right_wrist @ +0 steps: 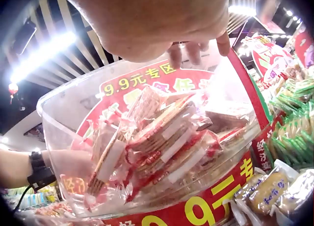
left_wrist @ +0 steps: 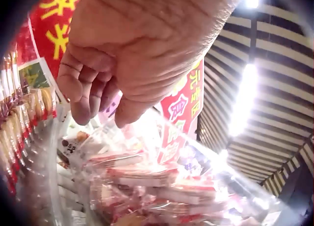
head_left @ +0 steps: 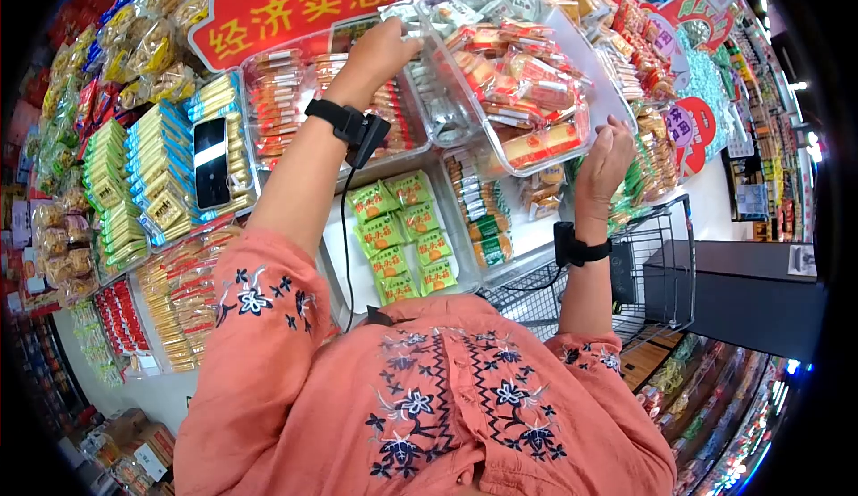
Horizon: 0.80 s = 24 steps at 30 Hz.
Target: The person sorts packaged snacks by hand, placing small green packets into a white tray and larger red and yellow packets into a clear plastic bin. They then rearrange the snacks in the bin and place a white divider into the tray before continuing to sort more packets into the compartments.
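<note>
A clear plastic bin (head_left: 609, 85) stands tilted over the display, filled with red-and-clear wrapped snack packs (head_left: 527, 80). My left hand (head_left: 380, 54) grips its far left rim, fingers curled down by the edge in the left wrist view, where the thumb sits close to the packs. On the opposite side, my right hand (head_left: 605, 165) holds the right rim; the right wrist view shows its fingertips (right_wrist: 193, 53) hooked over the edge. The packs lean together in a heap inside the bin. Beneath my left forearm lies another bin of red-wrapped biscuits (head_left: 273, 107).
Green snack packets (head_left: 393, 228) lie in a tray near my body. A phone (head_left: 212, 163) rests on wrapped biscuits at left. A wire shopping cart (head_left: 657, 264) stands at right. Red price signs (head_left: 295, 9) rise behind the bins.
</note>
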Motion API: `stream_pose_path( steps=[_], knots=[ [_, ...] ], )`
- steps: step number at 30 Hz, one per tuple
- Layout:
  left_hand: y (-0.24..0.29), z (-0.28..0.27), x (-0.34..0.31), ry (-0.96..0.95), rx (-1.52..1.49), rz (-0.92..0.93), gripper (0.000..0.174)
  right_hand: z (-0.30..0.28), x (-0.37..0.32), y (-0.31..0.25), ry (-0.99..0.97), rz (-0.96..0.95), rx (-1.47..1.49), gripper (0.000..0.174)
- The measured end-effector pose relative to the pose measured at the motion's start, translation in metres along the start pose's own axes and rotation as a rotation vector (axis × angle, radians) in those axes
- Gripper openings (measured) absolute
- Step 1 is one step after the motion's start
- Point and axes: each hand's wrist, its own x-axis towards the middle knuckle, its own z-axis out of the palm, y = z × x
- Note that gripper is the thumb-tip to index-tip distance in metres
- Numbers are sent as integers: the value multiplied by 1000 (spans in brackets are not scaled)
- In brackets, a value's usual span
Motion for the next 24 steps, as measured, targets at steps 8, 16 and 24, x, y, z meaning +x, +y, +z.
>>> stream_pose_path(
  steps=[8, 16, 24],
  knots=[
    [-21, -23, -83, -174, -148, -77, 37, -51, 1, -82, 84, 175, 498, 22],
    [-50, -71, -152, 120, -19, -264, 40, -7, -33, -187, -577, -59, 819, 22],
    [-38, -60, -208, 289, -311, -273, 35, 97, -14, -230, -613, -310, 576, 45]
  ],
)
